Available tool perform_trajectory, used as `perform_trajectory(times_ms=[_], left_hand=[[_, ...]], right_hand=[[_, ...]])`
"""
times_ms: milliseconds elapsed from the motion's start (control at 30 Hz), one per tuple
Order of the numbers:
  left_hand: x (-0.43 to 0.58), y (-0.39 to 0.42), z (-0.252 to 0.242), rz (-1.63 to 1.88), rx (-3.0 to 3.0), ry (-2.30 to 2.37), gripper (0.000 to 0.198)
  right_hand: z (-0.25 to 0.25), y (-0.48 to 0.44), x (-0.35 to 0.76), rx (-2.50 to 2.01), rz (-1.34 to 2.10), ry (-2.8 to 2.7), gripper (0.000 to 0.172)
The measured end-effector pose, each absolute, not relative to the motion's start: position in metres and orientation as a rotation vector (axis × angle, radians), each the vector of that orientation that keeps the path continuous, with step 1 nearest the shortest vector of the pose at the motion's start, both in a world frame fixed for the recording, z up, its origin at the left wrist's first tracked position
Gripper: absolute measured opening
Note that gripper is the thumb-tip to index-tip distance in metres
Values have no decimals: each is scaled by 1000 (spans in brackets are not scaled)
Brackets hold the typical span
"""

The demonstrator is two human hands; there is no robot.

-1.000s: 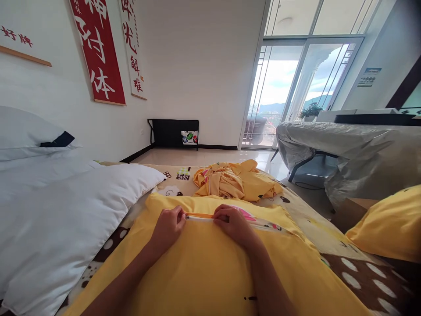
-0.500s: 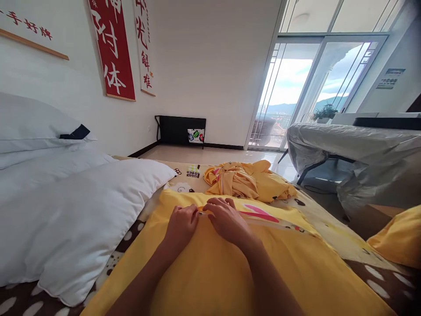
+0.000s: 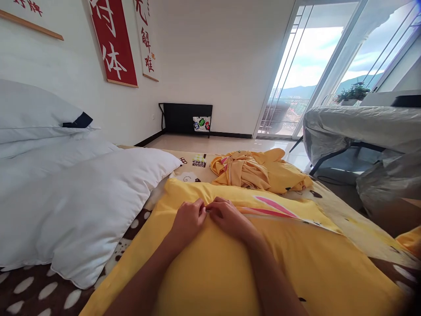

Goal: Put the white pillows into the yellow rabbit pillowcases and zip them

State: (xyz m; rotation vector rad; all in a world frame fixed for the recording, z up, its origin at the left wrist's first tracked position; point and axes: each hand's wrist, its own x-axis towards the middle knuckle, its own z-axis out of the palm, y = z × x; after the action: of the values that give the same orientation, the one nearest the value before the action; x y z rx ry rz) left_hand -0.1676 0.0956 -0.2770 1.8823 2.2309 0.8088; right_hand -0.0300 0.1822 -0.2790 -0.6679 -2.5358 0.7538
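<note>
A yellow pillowcase (image 3: pixel 210 272) with a pink printed shape lies spread on the bed before me. A long seam with a pale edge (image 3: pixel 315 224) runs across its far part, gaping a little on the right. My left hand (image 3: pixel 190 219) is closed, pinching the cloth at the left stretch of this seam. Close beside it, my right hand (image 3: pixel 228 219) has curled fingers and also pinches the seam. Between the fingertips shows a small shiny zipper pull (image 3: pixel 208 211), partly hidden by the fingers.
White pillows (image 3: pixel 98 202) lie at the left. A crumpled yellow cloth (image 3: pixel 256 171) sits beyond the pillowcase on the patterned bedsheet (image 3: pixel 332 210). At right stands a table under plastic sheeting (image 3: pixel 362 125). A black folded frame (image 3: pixel 180 118) leans by the far wall.
The view has shifted slightly down and right. My right hand has come nearer to my left, its fingers more tightly curled on the seam. Both hands stay at the same stretch of cloth.
</note>
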Motion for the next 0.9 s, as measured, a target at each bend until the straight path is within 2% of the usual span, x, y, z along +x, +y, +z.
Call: perform_trajectory(times_ms=[467,600,767,900], left_hand=[[-210,88,-266,1041,1696,2130,18],[-213,81,-259,953,1736,2146,19],[-195,80,-257,659,1925,2526,20],[-196,83,-262,597,1942,2635,15]], right_hand=[[-281,185,-30,-651,779,-2476,33],[-281,185,-31,-653,768,-2485,33],[-281,184,-30,-642,759,-2476,33],[-281,184,-30,-642,751,-2468,33]])
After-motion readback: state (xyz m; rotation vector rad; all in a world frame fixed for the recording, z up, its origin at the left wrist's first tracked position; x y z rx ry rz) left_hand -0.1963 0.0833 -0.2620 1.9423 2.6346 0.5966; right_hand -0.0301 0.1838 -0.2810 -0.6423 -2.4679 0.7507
